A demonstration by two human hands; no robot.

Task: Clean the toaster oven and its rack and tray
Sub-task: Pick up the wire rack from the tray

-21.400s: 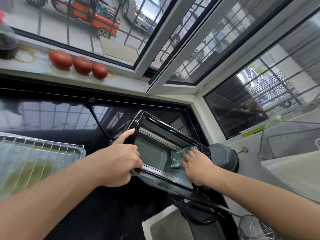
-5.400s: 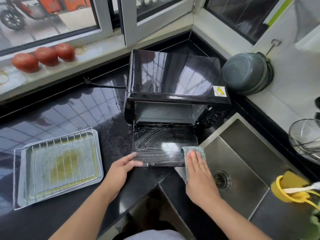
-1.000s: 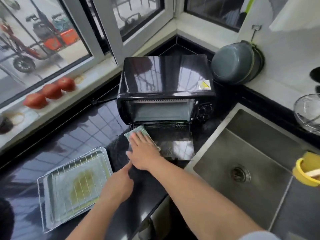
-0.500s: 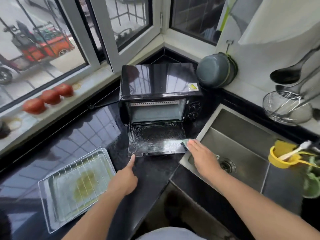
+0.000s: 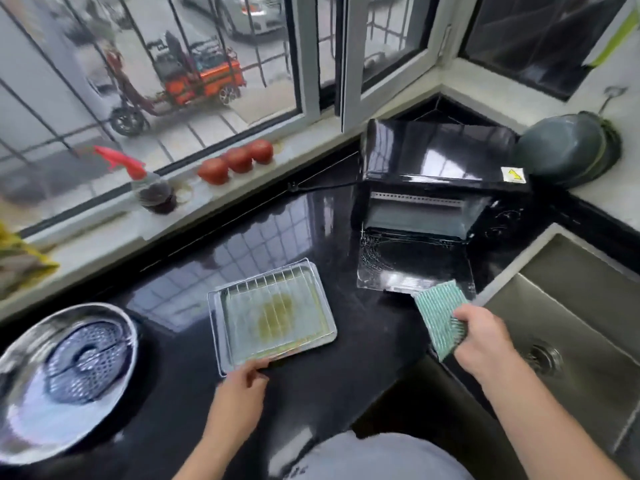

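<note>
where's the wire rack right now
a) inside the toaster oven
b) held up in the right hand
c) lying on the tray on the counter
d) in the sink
c: the rack lies on the tray on the black counter, left of the open toaster oven, with the left hand at the tray's near edge; the right hand holds a green cloth.

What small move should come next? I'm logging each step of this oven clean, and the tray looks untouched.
Probably bring the green cloth across onto the rack and start scrubbing. The right hand holds the cloth clear of the soapy oven door, the left hand grips the near edge of the tray, and yellow-green residue shows under the rack.
</note>
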